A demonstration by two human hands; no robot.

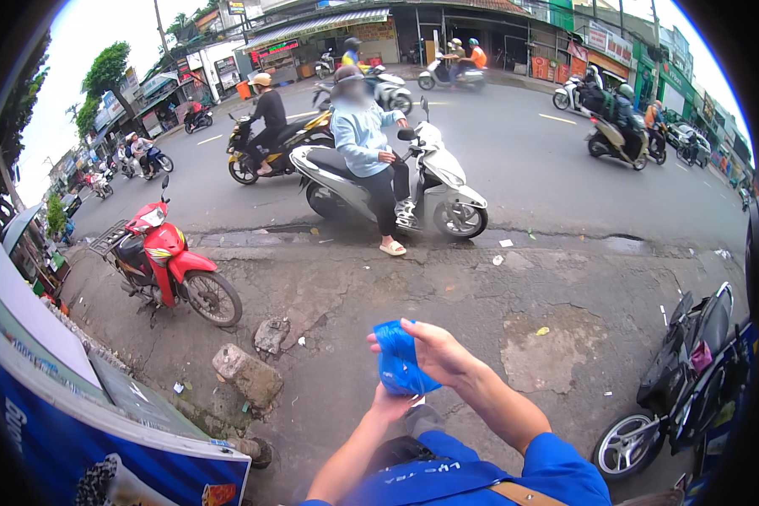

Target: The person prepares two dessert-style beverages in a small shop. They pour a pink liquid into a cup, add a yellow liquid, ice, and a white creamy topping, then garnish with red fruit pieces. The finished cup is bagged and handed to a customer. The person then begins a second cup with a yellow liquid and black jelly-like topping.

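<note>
A blue plastic bag (399, 364) is between my two hands, in front of my body. My left hand (390, 404) grips it from below, the fingers partly covered by the blue film. At the bag's upper part is my right hand (437, 352), its thumb up along the right edge. Fingertips of that hand show past the left side, so the film lies over the fingers. What the bag contains, if anything, cannot be made out.
On a white scooter (371, 181) at the kerb sits a person in a light blue top (358, 135). A red motorbike (164, 261) is parked left, near a concrete block (246, 375). A dark motorbike (683, 379) stands right, a blue sign panel (118, 438) lower left. Riders pass on the road.
</note>
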